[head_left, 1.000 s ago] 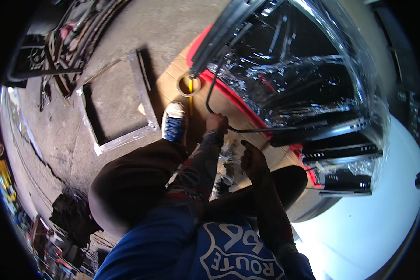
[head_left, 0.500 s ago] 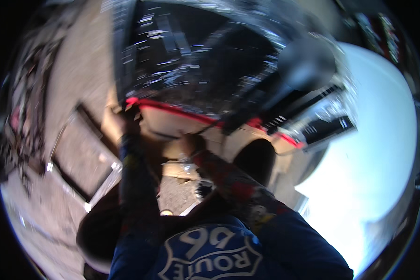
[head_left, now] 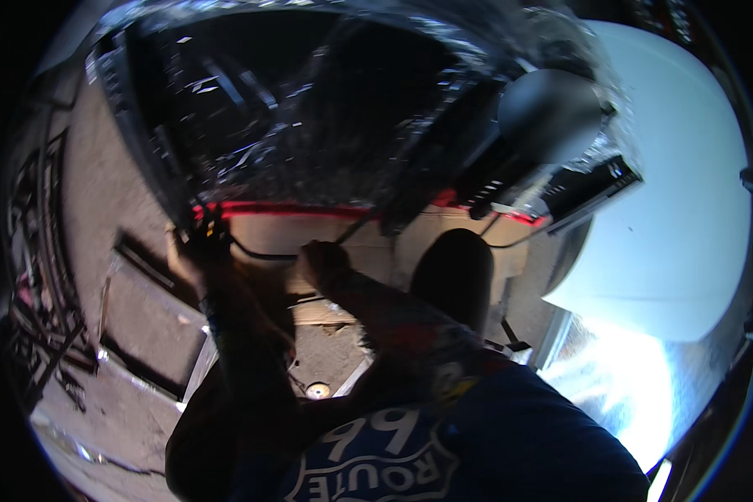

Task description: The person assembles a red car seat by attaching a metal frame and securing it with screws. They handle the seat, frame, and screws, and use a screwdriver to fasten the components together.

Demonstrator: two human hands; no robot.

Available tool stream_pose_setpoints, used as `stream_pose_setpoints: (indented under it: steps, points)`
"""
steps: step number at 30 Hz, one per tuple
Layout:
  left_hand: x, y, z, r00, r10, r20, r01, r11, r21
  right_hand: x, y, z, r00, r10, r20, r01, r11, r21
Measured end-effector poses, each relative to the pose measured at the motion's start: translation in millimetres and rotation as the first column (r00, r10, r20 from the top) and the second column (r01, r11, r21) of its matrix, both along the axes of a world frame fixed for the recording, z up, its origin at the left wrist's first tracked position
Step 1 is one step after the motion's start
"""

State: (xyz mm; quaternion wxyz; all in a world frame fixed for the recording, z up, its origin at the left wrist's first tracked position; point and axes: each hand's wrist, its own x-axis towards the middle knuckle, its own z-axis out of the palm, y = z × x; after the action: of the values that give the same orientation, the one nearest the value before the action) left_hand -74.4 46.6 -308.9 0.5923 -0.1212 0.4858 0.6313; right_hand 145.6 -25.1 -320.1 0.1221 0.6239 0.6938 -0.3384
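A large black panel [head_left: 268, 159] wrapped in shiny clear film lies in front of me, with a red strip [head_left: 301, 209] along its near edge. My left hand [head_left: 197, 255] is at the panel's near left corner, by the end of a dark rail [head_left: 146, 138]. Its fingers curl there in shadow, and what they grip cannot be made out. A thin black cable [head_left: 263, 253] runs from beside that hand to my right hand [head_left: 325, 263], which is closed on it. Past the right hand, the cable rises toward the red strip.
Cardboard [head_left: 402, 259] lies under the panel's near edge. A thin metal frame [head_left: 146, 376] rests on the floor at left, beyond it a heap of dark metal bars [head_left: 46, 251]. A big pale curved panel [head_left: 669, 192] stands at right. My knee [head_left: 452, 272] is close to the cardboard.
The view has shifted and sharpened, so the wrapped panel sits further left and its red edge looks more level. Both hands stay near the same spots, the right one still on the cable.
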Motion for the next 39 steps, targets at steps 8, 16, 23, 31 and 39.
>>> stream_pose_setpoints:
  steps: [8, 16, 23, 31, 39]
  points:
    - [-1.7, -4.1, 24.4, 0.992, -0.118, 0.052, 0.108, 0.98, 0.169, -8.4, 4.4, -10.9, 0.992, 0.042, 0.119, -0.052, 0.995, 0.084]
    - [31.6, 0.3, -3.2, 0.934, 0.158, -0.32, -0.165, 0.986, 0.004, 3.0, -1.2, -4.4, 0.987, 0.01, -0.163, -0.001, 0.998, 0.055]
    - [32.4, -100.4, -85.1, 0.976, 0.055, -0.21, -0.114, 0.953, -0.281, 72.3, 18.8, 54.2, 0.617, -0.653, -0.438, 0.18, 0.659, -0.73]
    - [66.4, -180.7, -72.3, 0.632, -0.712, -0.305, 0.545, 0.689, -0.477, 94.4, 52.1, 110.2, 0.288, -0.843, -0.455, -0.091, 0.449, -0.889]
    - [107.0, -203.2, -75.4, -0.102, -0.791, -0.604, 0.631, 0.418, -0.654, 109.7, 70.4, 96.5, 0.204, -0.832, -0.516, -0.124, 0.501, -0.856]
